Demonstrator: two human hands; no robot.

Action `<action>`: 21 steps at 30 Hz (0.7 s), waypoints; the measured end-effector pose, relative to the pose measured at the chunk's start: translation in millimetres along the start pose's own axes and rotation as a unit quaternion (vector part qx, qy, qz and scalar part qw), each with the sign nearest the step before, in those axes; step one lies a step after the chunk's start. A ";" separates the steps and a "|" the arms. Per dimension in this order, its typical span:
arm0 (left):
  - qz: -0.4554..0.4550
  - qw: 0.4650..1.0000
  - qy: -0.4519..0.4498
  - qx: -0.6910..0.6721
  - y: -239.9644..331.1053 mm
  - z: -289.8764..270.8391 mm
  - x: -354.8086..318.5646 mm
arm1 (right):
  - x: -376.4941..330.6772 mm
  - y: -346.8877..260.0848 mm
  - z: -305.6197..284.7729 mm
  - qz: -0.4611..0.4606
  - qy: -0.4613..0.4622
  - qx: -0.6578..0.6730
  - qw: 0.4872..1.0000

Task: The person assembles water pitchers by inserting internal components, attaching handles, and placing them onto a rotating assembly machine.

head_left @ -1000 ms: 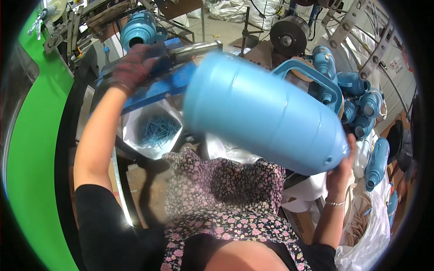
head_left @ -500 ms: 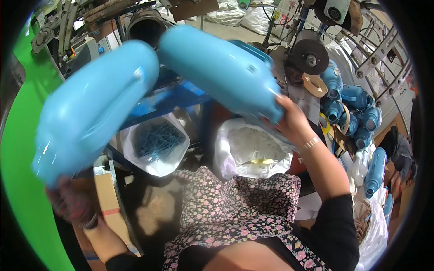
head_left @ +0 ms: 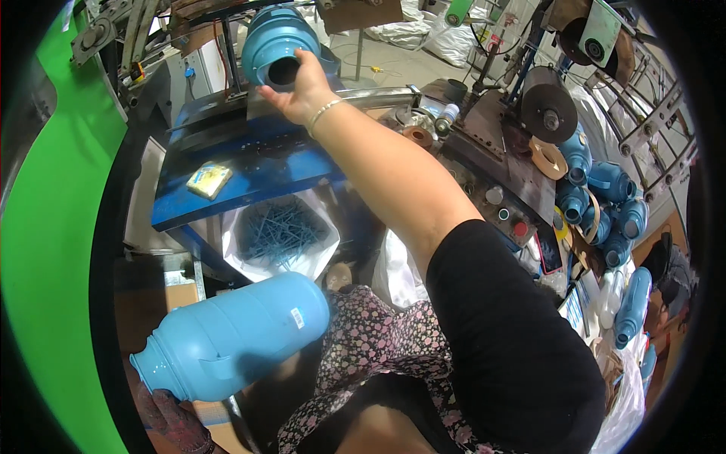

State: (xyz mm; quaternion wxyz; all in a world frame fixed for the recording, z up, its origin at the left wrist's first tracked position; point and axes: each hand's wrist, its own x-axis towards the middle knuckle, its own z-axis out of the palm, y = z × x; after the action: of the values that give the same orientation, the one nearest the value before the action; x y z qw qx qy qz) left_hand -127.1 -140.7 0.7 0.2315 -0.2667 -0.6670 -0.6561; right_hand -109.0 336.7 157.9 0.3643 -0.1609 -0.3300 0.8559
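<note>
Fingers of our right hand [head_left: 299, 87] curl over the rim of a blue jug [head_left: 278, 41] standing mouth-toward-us on the machine at twelve o'clock; the grip sits at the open neck, seemingly the handiest purchase on so round a body. Our left hand [head_left: 175, 418], gloved, at seven o'clock, is mostly hidden beneath a second, pale blue jug [head_left: 231, 344]; we cannot tell how its fingers lie, only that the jug rests on it, slanted with its neck down toward the glove.

Item: blue machine table [head_left: 249, 163], eleven o'clock, bearing a yellow sponge [head_left: 209, 179].
Item: white sack of blue plastic trimmings [head_left: 281, 234], just below the table edge, between the two jugs.
Item: heap of small blue bottles [head_left: 605, 197], three o'clock, well apart.
Item: control panel with buttons [head_left: 507, 216], two o'clock.

Our outstretched right arm crosses the middle and hides part of the bench.
</note>
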 end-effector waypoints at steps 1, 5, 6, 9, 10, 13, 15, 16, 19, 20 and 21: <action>0.001 1.000 0.003 -0.024 17.1 7.9 -1.8 | 1.9 1.2 -3.6 0.005 -0.022 -0.012 1.000; 0.016 0.994 -0.051 -0.095 66.7 39.0 -8.1 | -9.4 -23.0 -46.2 -0.059 0.017 -0.224 0.973; 0.014 0.990 -0.111 -0.081 68.8 31.3 1.4 | -28.9 -21.4 -40.6 -0.150 0.054 -0.342 0.926; 0.247 0.917 -0.302 0.084 89.8 26.5 37.9 | -135.3 4.6 -27.6 -0.400 -0.133 -0.501 0.756; 0.281 0.899 -0.327 0.077 96.6 41.4 41.9 | -174.1 15.2 -29.4 -0.406 -0.273 -0.539 0.686; 0.202 0.909 -0.366 -0.005 112.9 85.2 26.3 | -268.2 40.4 -26.1 -0.362 -0.479 -0.504 0.621; 0.164 0.902 -0.395 -0.065 119.5 107.9 7.8 | -294.0 20.9 -52.7 -0.390 -0.365 -0.527 0.661; 0.153 0.894 -0.411 -0.093 124.9 117.3 -2.3 | -303.4 6.6 -71.6 -0.451 -0.284 -0.535 0.655; 0.129 0.889 -0.428 -0.100 151.8 99.0 -13.5 | -359.7 -53.9 -114.2 -0.405 -0.021 -0.276 0.871; 0.108 0.884 -0.442 -0.109 151.7 100.0 -23.2 | -377.4 -76.1 -150.8 -0.422 0.036 -0.242 0.873; 0.098 0.876 -0.457 -0.120 158.3 104.0 -32.5 | -412.1 -92.8 -184.3 -0.399 0.075 -0.249 0.879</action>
State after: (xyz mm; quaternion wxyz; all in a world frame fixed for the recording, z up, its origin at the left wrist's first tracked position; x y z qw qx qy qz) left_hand 6.0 -39.0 94.9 -0.0697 -0.6269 -0.5847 -0.5102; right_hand 315.5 166.4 101.1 0.6466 -0.1647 -0.5402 0.5129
